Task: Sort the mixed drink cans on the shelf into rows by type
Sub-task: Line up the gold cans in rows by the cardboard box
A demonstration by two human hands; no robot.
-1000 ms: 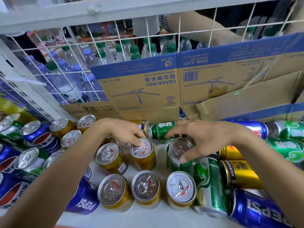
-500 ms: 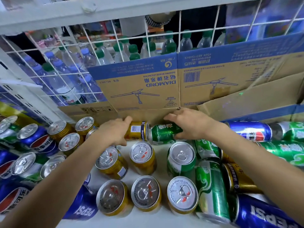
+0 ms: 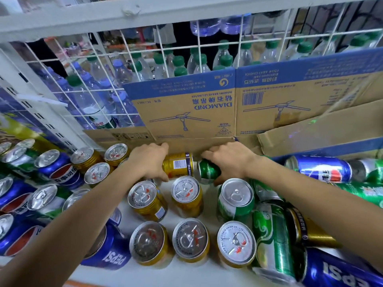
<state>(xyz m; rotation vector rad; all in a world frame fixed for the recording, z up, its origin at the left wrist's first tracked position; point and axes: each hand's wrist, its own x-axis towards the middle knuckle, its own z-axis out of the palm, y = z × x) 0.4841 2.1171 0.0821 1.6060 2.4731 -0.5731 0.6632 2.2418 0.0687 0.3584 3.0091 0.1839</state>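
Gold can (image 3: 178,165) nr cardboard btm edge (image 3: 194,140)

You have ten gold cans (image 3: 186,195) in plain view: eight upright from 9 to 5 o'clock, two lying, one near centre and one at 4. Count at least eight green cans (image 3: 236,204), three upright and five lying. At least six blue cans (image 3: 323,168) sit at 9, 8, 7, 3 and 5. The bottles (image 3: 159,67) from 10 to 2 are too many to count.
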